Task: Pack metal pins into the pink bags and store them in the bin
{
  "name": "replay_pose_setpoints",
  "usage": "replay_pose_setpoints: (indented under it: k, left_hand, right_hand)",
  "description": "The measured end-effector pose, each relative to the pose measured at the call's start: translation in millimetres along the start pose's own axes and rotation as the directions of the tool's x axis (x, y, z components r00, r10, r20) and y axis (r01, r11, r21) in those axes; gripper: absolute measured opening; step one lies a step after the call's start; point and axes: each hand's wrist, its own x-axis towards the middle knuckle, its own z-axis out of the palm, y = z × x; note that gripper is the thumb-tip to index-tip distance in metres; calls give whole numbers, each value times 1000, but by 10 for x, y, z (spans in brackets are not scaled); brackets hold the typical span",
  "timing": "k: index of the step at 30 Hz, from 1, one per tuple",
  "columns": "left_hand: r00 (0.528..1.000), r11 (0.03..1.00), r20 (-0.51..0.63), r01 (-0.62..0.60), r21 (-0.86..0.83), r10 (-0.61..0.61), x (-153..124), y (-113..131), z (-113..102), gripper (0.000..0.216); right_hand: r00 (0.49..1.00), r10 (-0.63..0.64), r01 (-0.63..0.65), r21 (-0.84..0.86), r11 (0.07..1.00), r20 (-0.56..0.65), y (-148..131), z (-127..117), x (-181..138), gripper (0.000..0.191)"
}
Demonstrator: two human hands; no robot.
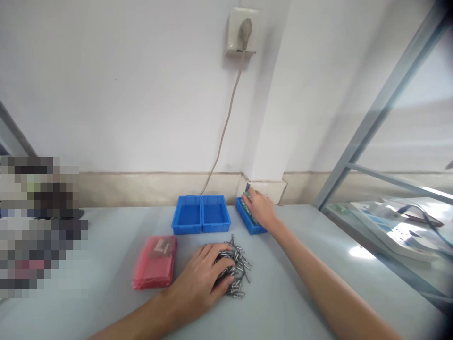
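Observation:
My left hand (203,279) rests on a heap of small grey metal pins (236,269) in the middle of the pale table, fingers curled loosely over the pile. My right hand (260,208) reaches far forward into a blue bin (250,223) near the wall. Its fingers are closed around green flat pieces (247,204) standing in that bin. Two more blue bins (201,215) sit side by side just left of it and look bare inside.
A stack of red plastic bags (155,262) lies left of the pins. A cable (226,123) runs down the wall from a socket (242,33). A metal-framed glass partition (375,118) stands at the right. A blurred-out area fills the left edge.

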Motion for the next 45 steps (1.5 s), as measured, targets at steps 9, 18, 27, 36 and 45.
replay_pose_setpoints:
  k: [9,18,27,36,45]
  left_hand:
    - [999,999,36,0,-38,1,9,26,-42,25]
    - [982,988,134,-124,-90,136,18,47,-85,79]
    - [981,991,164,-92,-93,107,27,33,-86,79]
    - [983,992,163,-72,-105,89,9,22,-75,81]
    - [980,995,190,-41,-96,59,4,26,-81,79]
  right_hand:
    - [988,47,-40,49,998,-149,5,-69,-26,36]
    - [959,69,-28,150,988,-274,74,-112,-10,36]
    - [908,143,-30,278,960,-394,112,-183,-9,44]
    - [878,197,-17,384,923,-436,135,-600,-37,46]
    - [971,69,45,460,887,-228,306,-768,-598,41]
